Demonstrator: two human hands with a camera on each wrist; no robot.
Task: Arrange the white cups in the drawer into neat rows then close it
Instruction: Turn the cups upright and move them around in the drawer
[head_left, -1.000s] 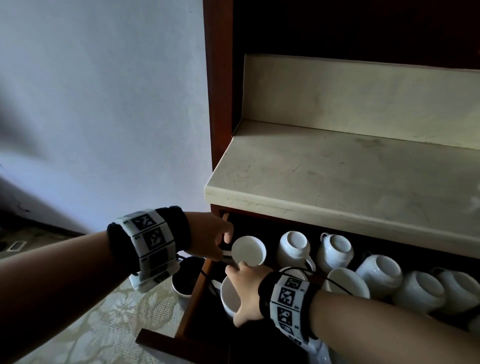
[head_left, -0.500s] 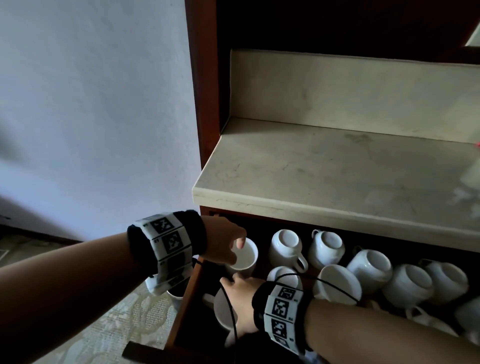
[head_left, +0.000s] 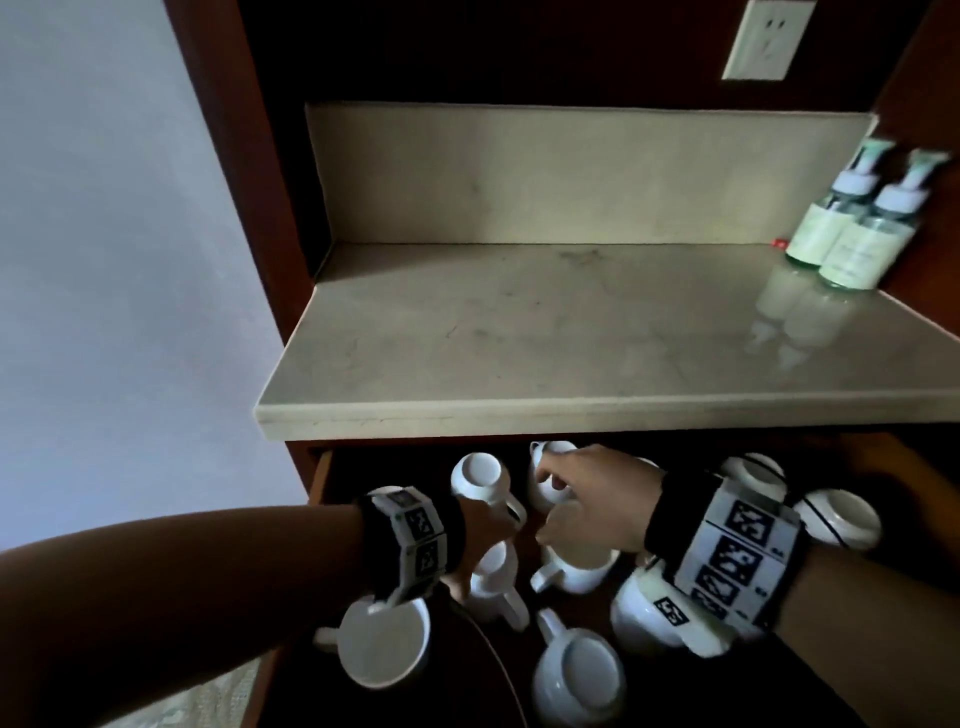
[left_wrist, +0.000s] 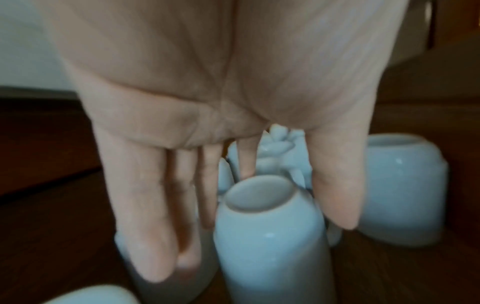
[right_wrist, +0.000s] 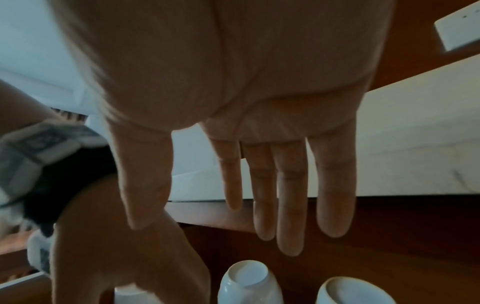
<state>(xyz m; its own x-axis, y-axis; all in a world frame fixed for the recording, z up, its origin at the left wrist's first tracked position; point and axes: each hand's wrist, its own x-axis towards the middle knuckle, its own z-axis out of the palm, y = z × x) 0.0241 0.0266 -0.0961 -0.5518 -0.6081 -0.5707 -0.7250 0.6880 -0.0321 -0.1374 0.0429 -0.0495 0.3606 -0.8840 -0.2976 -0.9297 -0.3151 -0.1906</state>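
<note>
The wooden drawer (head_left: 319, 480) stands pulled out beneath a stone counter. Several white cups lie jumbled in it: an upside-down cup (head_left: 480, 475) at the back, a wide cup (head_left: 384, 644) mouth-up at front left, another cup (head_left: 579, 670) in front. My left hand (head_left: 480, 530) hangs over an upside-down cup (left_wrist: 267, 226), with straight fingers (left_wrist: 145, 226) on one side and the thumb (left_wrist: 335, 195) on the other. My right hand (head_left: 571, 493) hovers over the back cups, its fingers (right_wrist: 288, 205) straight and holding nothing.
The counter (head_left: 571, 338) overhangs the drawer's back row. Two pump bottles (head_left: 841, 228) stand at its back right, below a wall socket (head_left: 769, 39). More cups (head_left: 839, 519) lie at the right of the drawer. Patterned carpet (head_left: 218, 696) shows at lower left.
Both hands have left the cups at the drawer's left end and moved right over the middle cups, now with straight fingers. The head view has swung right and up.
</note>
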